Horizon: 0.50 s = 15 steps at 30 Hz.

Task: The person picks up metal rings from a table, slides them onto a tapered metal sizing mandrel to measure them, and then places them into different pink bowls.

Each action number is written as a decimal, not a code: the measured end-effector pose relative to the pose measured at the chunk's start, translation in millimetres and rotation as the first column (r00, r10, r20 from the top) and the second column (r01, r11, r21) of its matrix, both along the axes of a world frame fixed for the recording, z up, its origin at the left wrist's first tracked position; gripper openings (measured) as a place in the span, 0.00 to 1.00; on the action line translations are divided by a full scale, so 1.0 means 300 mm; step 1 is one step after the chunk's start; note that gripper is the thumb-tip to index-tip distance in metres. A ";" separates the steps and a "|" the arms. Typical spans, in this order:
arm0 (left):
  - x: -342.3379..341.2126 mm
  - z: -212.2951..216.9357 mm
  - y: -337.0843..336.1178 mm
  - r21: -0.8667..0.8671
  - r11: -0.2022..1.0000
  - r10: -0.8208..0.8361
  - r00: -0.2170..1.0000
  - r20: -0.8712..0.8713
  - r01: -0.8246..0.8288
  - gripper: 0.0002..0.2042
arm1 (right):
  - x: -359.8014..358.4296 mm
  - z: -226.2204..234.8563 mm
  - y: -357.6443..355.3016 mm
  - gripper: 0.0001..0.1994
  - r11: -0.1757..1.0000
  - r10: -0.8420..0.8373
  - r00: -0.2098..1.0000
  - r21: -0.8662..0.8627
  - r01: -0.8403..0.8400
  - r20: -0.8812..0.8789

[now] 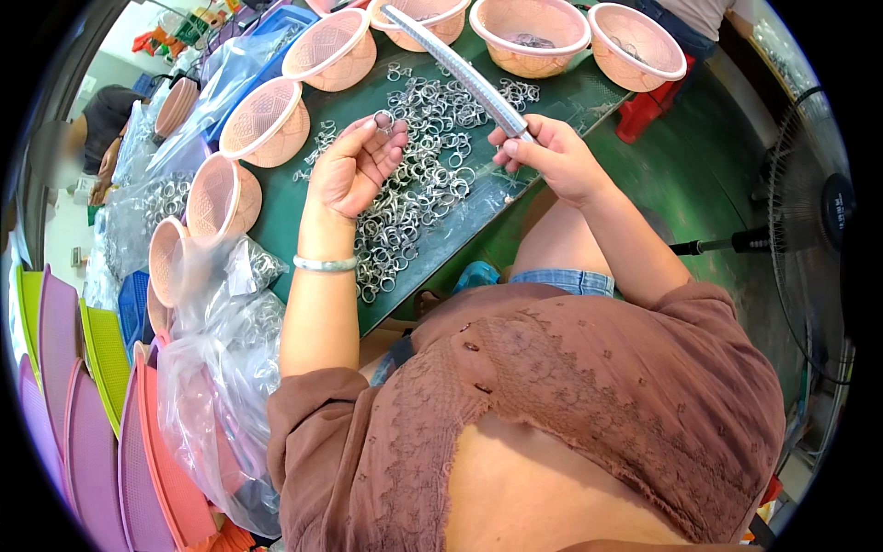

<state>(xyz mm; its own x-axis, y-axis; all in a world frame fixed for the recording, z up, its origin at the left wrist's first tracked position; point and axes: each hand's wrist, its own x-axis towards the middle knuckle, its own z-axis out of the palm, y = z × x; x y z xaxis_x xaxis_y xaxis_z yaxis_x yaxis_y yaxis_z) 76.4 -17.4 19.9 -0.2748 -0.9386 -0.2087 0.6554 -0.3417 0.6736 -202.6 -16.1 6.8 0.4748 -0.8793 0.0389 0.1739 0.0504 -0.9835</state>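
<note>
My left hand [357, 166], palm up with fingers curled, pinches a silver metal ring [384, 120] between thumb and fingertips. A pale bangle circles that wrist. My right hand [556, 158] grips the near end of a long silver ring mandrel [455, 74] with graduation marks along it. The mandrel slants up and to the left, over the table, its far tip near a basket. The ring and the mandrel are apart. Beneath and between my hands, a heap of loose silver rings [418, 179] spreads across the green tabletop [451, 241].
Several pink plastic baskets [267, 124] line the table's far and left edges; some at the back hold rings. Clear plastic bags [225, 368] crowd the left side, beside stacked coloured baskets [87, 432]. A black fan [809, 202] stands right. People are in the background.
</note>
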 end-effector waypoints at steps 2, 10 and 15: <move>0.011 0.003 0.026 -0.003 0.999 0.054 0.998 -0.013 -0.054 0.06 | 0.002 0.009 0.016 0.11 1.000 0.015 0.999 -0.001 -0.015 -0.028; 0.055 -0.019 0.113 -0.093 0.982 0.151 0.978 -0.143 -0.165 0.10 | -0.009 0.032 0.079 0.09 0.989 0.148 0.962 0.024 -0.146 -0.230; 0.057 -0.020 0.132 -0.098 0.970 0.188 0.940 -0.285 -0.224 0.14 | -0.034 0.021 0.125 0.06 0.892 0.020 0.933 -0.414 -0.179 -0.360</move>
<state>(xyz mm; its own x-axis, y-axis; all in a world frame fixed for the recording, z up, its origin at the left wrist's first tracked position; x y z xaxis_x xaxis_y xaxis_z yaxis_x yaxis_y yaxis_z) 93.3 22.1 14.0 -0.1020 -0.9944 -0.0288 0.8663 -0.1031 0.4888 -212.9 21.4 13.2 0.6122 -0.7578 0.2258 -0.1548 -0.3950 -0.9056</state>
